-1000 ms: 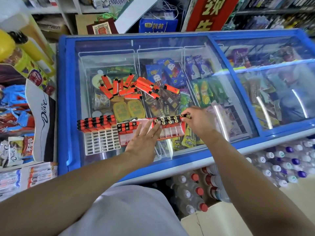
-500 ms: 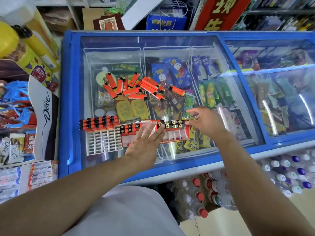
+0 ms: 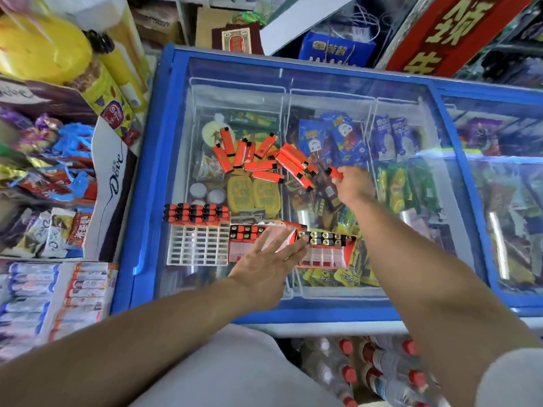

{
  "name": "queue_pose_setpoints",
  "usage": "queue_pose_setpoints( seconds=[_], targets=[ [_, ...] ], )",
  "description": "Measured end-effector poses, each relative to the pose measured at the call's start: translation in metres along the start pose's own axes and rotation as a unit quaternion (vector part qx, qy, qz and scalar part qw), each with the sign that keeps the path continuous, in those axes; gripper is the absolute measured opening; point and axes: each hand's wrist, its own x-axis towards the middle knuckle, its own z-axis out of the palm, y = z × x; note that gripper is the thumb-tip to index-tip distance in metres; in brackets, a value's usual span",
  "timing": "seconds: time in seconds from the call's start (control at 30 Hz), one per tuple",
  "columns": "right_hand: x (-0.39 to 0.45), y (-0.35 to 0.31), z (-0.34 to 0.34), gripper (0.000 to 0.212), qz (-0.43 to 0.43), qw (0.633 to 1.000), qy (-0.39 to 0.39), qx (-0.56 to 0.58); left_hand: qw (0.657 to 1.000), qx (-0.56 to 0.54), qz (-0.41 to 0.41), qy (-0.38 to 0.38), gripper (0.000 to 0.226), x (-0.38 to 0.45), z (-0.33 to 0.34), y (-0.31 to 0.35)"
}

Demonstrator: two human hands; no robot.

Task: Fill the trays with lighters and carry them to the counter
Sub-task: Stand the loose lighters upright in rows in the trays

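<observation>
Several orange lighters lie in a loose pile on the glass lid of a blue freezer. Nearer me on the lid stand three trays in a row: a white gridded tray with a row of lighters at its far edge, a middle red tray, and a right red tray holding a row of lighters. My left hand rests flat, fingers spread, on the middle tray. My right hand is at the pile's right edge and pinches one orange lighter.
Snack packets and a white Dove display crowd the left side. Boxes lie at the front left. Bottles with red caps stand on the floor below the freezer's front edge. A red sign leans behind.
My right hand left the right tray and moved away from me to the pile, where it now pinches a lighter. The left hand stayed on the middle tray.
</observation>
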Motion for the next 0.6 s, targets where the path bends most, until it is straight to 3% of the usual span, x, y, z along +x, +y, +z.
queue_pose_setpoints(
  seconds=[0.17, 0.37, 0.5, 0.6],
  targets=[
    [-0.004, -0.006, -0.010, 0.023, 0.050, 0.995, -0.063, 0.064, 0.997, -0.075, 0.019, -0.021, 0.082, 0.001, -0.022, -0.009],
    [-0.074, -0.049, -0.044, 0.024, -0.073, 0.981, -0.004, 0.179, 0.985, -0.146, -0.025, 0.091, 0.076, -0.034, -0.009, -0.037],
    [-0.137, -0.070, -0.057, 0.022, -0.183, 0.963, -0.090, 0.177, 0.984, -0.098, -0.125, 0.083, 0.083, -0.057, 0.024, -0.054],
    [-0.169, -0.074, -0.050, 0.025, -0.215, 0.954, -0.177, 0.110, 0.987, -0.049, -0.143, 0.055, 0.089, -0.061, 0.033, -0.055]
  ],
)
